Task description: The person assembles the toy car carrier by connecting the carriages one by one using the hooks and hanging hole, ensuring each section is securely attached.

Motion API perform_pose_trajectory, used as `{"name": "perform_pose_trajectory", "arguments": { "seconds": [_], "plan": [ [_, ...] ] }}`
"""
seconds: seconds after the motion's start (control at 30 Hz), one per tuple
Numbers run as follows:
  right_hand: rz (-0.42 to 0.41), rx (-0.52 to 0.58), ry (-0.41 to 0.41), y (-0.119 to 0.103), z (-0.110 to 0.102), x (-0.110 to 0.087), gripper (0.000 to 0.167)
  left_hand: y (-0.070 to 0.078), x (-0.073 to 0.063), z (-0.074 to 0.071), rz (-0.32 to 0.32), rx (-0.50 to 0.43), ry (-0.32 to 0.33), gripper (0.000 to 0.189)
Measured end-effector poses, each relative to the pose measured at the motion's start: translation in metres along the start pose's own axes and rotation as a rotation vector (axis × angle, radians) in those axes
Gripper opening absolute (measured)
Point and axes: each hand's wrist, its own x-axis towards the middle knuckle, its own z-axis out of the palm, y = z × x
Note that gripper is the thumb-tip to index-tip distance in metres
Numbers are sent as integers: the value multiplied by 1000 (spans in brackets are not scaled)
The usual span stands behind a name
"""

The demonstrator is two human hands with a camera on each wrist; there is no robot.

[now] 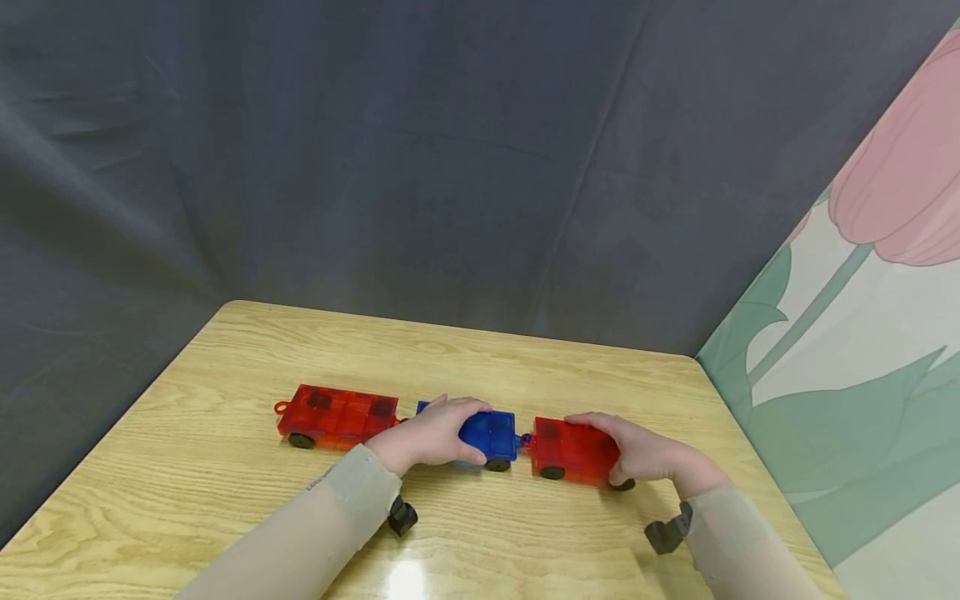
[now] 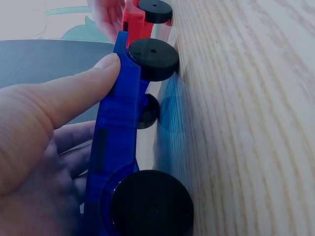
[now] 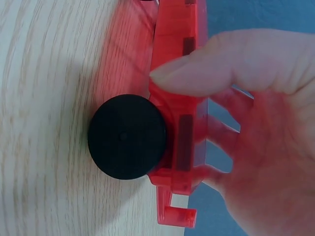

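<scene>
My left hand (image 1: 438, 431) grips a translucent blue toy train car (image 1: 491, 432) by its sides, thumb on the near side, as the left wrist view shows. Black wheels (image 2: 153, 59) under it stand at the wooden surface. To its right, my right hand (image 1: 641, 450) holds a translucent red car (image 1: 566, 450), with the thumb on the near side and the fingers behind. Small ring couplings (image 1: 526, 440) of the blue and right red cars meet between them. A longer red car (image 1: 337, 414) stands left of the blue one, its right coupling partly covered by my left hand.
The cars stand in a row across a light wooden table (image 1: 300, 533). A dark curtain (image 1: 420, 167) hangs behind the table and on its left. A wall with a painted tulip (image 1: 900, 167) borders the right edge.
</scene>
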Motion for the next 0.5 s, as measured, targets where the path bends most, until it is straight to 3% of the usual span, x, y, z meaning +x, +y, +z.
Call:
{"name": "perform_pose_trajectory", "arguments": {
  "seconds": [0.5],
  "plan": [
    [-1,-68,50,4,0,1,97,-1,1,0,7,3,0,76]
  ]
}}
